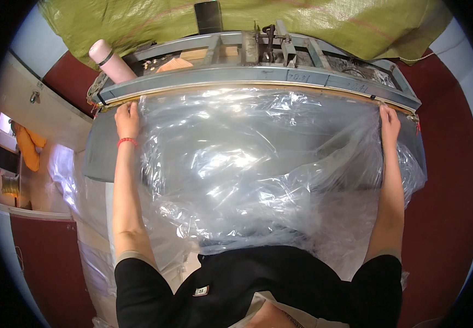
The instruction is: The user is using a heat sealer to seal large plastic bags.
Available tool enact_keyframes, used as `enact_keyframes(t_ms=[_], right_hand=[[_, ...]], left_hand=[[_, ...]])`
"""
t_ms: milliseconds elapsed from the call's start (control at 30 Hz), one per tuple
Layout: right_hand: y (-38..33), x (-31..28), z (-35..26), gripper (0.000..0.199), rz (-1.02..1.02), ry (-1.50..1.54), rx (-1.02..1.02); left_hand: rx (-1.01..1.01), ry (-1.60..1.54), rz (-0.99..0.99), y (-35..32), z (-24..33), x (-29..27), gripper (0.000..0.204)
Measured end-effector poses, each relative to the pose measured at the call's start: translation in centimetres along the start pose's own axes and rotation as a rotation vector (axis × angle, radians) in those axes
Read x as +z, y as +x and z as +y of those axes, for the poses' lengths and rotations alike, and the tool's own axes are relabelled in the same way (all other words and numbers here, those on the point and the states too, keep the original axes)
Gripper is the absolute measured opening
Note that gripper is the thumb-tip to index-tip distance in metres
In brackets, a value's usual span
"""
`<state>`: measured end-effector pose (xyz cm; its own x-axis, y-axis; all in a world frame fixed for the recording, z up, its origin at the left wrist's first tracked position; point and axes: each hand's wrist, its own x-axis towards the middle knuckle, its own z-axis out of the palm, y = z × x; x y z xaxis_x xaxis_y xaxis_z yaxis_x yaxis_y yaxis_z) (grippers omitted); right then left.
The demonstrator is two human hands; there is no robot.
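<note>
A wide sheet of clear plastic film (231, 158) spreads over a grey work surface (102, 153) and hangs down toward my body in shiny wrinkles. At its far left corner, my left hand (127, 119) is closed, pinching the film's edge. My right hand (390, 123) is closed too, gripping the film at the far right. Both arms reach straight out. Just beyond my fingertips runs a long grey metal frame (209, 74) with a yellowish-brown strip (236, 85) along its near side. My fingertips are close to this strip; whether they touch it I cannot tell.
A pink bottle (110, 61) leans on the frame's left end. A dark metal mechanism (269, 44) stands mid-frame. Behind hangs a yellow-green woven sheet (329, 27) with a dark phone-like device (208, 17) against it. A white cabinet (56, 112) is at left, with more film (64, 175) beside it.
</note>
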<state>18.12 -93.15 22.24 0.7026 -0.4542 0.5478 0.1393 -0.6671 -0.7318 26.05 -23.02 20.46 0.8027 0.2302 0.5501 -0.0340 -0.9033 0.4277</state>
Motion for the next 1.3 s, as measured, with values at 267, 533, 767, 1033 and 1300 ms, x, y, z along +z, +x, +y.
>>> enact_keyframes(t_ms=[267, 533, 767, 1033, 1300], right_hand=[[-13.8, -10.4, -3.4, 0.028, -0.063, -0.517, -0.182], [-17.2, -14.1, -4.6, 0.015, -0.875, -0.703, 0.042], [-12.7, 3.6, -27.3, 0.023, -0.813, 0.274, -0.457], [-15.4, 13.3, -32.4, 0.015, -1.311, 0.635, -0.235], [-13.0, 11.2, -30.4, 0.015, -0.605, 1.018, 0.018]], left_hand=[[-0.292, -0.608, -0.348, -6.5, 3.0, -6.6, 0.017], [-0.126, -1.483, -0.621, -11.5, 14.2, -10.5, 0.013], [-0.067, -1.685, -0.631, -16.0, 17.9, -11.8, 0.011], [0.131, -1.035, -0.393, -20.3, 18.9, -9.6, 0.014], [0.596, -0.633, -0.588, -24.8, 17.3, -12.1, 0.039]])
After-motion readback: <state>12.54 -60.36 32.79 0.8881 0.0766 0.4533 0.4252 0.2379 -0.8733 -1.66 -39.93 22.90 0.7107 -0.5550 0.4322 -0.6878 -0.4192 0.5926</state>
